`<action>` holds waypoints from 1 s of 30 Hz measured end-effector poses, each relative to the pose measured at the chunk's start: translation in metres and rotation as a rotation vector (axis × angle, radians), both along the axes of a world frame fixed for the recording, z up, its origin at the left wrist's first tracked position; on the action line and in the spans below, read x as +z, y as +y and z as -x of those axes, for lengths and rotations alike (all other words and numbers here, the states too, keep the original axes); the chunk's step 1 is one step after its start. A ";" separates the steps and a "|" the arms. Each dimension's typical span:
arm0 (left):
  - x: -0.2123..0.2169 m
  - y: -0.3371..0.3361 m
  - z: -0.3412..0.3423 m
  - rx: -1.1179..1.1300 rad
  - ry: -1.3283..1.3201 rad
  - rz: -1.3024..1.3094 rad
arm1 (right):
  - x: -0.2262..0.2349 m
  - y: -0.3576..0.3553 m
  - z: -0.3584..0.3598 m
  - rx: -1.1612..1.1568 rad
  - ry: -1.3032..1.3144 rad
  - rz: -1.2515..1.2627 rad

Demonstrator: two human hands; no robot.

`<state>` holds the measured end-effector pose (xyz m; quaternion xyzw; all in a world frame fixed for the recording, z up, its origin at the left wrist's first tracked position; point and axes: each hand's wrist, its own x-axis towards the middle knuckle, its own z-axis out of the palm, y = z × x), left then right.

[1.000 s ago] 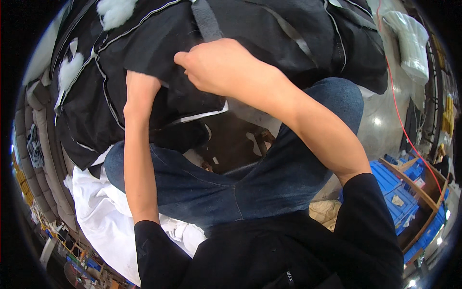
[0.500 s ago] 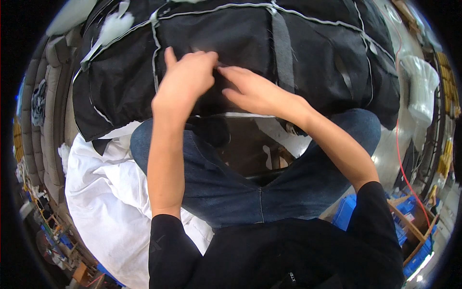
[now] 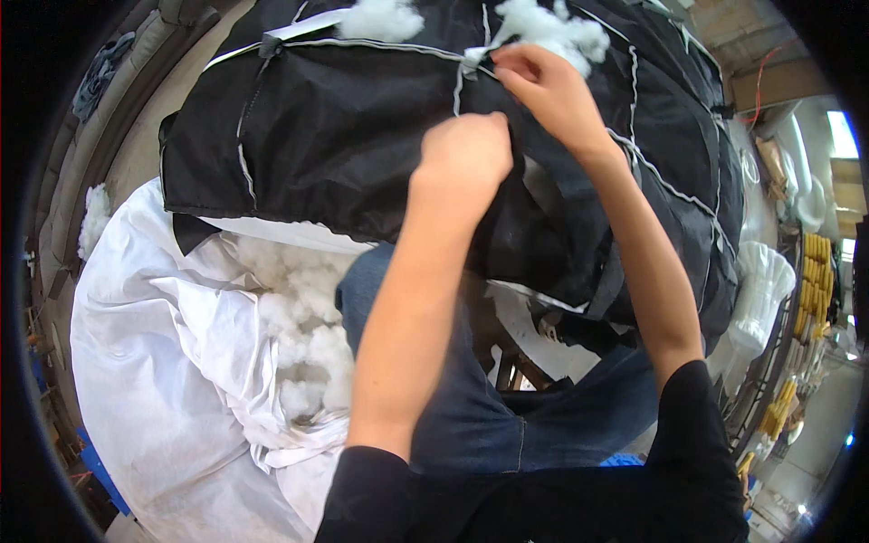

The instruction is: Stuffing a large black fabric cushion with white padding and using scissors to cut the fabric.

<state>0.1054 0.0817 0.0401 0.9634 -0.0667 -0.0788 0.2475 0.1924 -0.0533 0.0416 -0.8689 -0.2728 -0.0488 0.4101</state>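
A large black fabric cushion cover (image 3: 335, 118) with white seam edging lies over my knees and away from me. My left hand (image 3: 463, 158) is closed in a fist on the black cloth, its fingertips hidden beneath the knuckles. Further up and to the right, my right hand (image 3: 548, 95) pinches with thumb and forefinger at the white seam edging (image 3: 473, 61), where two seams cross. Tufts of white fibre stuffing (image 3: 554, 32) lie on the cover just beyond the right hand, with another tuft (image 3: 385, 18) further left.
At my left, a big white cloth sack (image 3: 154, 326) gapes, with loose white stuffing (image 3: 312, 353) inside. A grey quilted sofa (image 3: 149, 63) stands at the far left. On the right are a clear plastic-wrapped roll (image 3: 762, 294) and a rack of yellow items (image 3: 815, 281).
My view has turned to the right. Both hands have moved apart, the right one up to the seam crossing. The stuffing inside the sack now shows.
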 end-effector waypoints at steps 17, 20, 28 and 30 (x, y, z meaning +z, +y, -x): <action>0.012 0.055 -0.009 0.096 0.030 0.162 | 0.037 0.013 0.001 0.018 0.114 -0.218; 0.001 0.032 -0.016 0.096 -0.224 0.532 | 0.043 -0.031 0.046 -0.046 0.477 -0.468; 0.026 -0.003 0.003 -0.270 0.041 0.654 | 0.051 -0.071 0.082 -0.105 0.823 -0.803; 0.018 0.006 0.002 -0.261 -0.123 0.536 | 0.054 -0.099 0.076 -0.144 0.821 -1.051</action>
